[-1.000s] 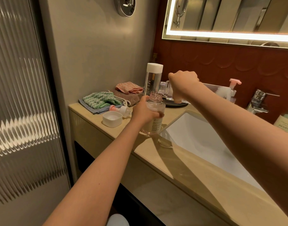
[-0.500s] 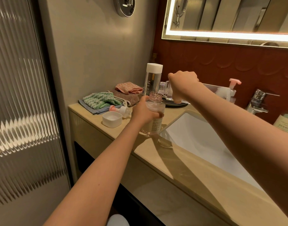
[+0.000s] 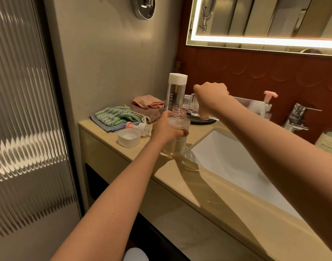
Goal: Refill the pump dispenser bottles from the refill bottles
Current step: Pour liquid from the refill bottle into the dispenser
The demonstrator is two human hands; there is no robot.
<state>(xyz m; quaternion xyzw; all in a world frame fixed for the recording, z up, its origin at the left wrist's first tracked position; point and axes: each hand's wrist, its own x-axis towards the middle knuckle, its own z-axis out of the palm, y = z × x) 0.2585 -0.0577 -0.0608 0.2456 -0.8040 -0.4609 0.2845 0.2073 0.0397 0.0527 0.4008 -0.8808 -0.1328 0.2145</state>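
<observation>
While the right hand [image 3: 211, 95] grips the tilted refill bottle [image 3: 189, 101], left hand [image 3: 164, 129] wrapped round the dispenser bottle [image 3: 179, 121].

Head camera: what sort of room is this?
Most likely a bathroom, perhaps a hotel's: a sink with a tap behind it, a lit mirror above, and folded cloths beside it.
</observation>
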